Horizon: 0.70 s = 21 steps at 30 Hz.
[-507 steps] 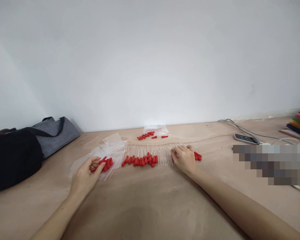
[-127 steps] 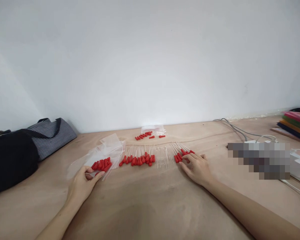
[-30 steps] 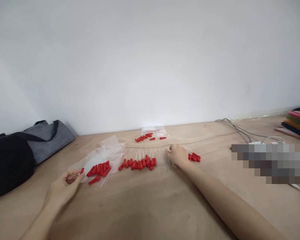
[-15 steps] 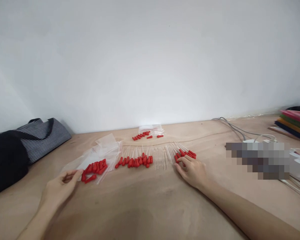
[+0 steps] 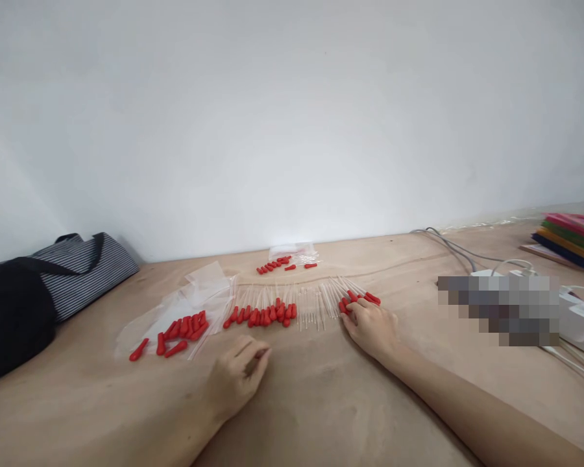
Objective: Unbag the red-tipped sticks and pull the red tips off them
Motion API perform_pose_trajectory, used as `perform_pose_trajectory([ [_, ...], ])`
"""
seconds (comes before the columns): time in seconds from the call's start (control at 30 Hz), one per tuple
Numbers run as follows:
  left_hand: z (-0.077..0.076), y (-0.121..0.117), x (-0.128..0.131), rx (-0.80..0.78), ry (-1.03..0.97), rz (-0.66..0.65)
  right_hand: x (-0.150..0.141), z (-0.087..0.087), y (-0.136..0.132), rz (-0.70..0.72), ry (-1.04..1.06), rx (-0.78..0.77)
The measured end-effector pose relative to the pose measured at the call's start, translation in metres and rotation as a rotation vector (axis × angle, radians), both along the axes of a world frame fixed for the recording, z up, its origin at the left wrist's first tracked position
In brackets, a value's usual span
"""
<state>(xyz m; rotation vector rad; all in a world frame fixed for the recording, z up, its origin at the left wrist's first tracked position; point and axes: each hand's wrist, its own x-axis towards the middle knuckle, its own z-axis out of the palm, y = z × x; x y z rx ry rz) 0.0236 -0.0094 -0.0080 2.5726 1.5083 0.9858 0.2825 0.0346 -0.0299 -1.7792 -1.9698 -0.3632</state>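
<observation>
A row of clear dropper tubes [image 5: 311, 308] lies across the wooden table [image 5: 321, 402]. Loose red rubber caps [image 5: 263, 316] lie over the row's left part. My right hand [image 5: 372, 326] rests at the row's right end, fingers bent, with its tips closed on a red-capped dropper [image 5: 365, 298] in a small group. My left hand [image 5: 236, 379] hovers low in front of the row, thumb and fingers pinched together; a hint of red shows between them, apparently a cap. To its left, more red caps [image 5: 185, 327] lie on a clear plastic bag [image 5: 199, 295].
A smaller bag with red caps [image 5: 285, 263] lies near the wall. A black bag [image 5: 10, 318] and a striped bag [image 5: 85, 263] sit at the far left. Cables [image 5: 457, 250], a white power strip [image 5: 581, 321] and stacked coloured sheets [image 5: 571, 233] are on the right.
My left hand has left the plastic bag and swung right to the table's middle, pinched shut. My right hand has stayed at the capped droppers.
</observation>
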Motion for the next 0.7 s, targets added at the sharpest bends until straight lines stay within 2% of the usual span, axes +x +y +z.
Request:
perform_pose_trajectory([
  [0.13, -0.002, 0.008, 0.036, -0.031, 0.002, -0.133, -0.001, -0.002, 0.005, 0.016, -0.047, -0.003],
  [0.2, -0.004, 0.014, 0.053, -0.083, -0.047, -0.181, 0.000, -0.005, 0.008, 0.019, -0.042, 0.060],
  [0.27, -0.006, 0.020, 0.069, -0.159, -0.141, -0.189, 0.002, -0.006, 0.009, 0.017, -0.018, 0.186],
  [0.4, -0.010, 0.033, 0.101, -0.411, -0.512, -0.126, 0.001, -0.002, 0.001, 0.110, 0.031, 0.509],
  [0.47, -0.011, 0.038, 0.113, -0.573, -0.748, -0.140, -0.004, 0.001, -0.008, 0.218, 0.026, 0.583],
  [0.53, -0.011, 0.040, 0.120, -0.686, -0.938, -0.158, -0.012, 0.002, -0.015, 0.338, 0.011, 0.607],
  [0.6, -0.010, 0.039, 0.120, -0.750, -1.041, -0.153, -0.019, 0.003, -0.020, 0.442, 0.008, 0.610],
  [0.7, -0.008, 0.033, 0.103, -0.769, -1.019, -0.087, -0.024, 0.003, -0.023, 0.535, 0.032, 0.595],
])
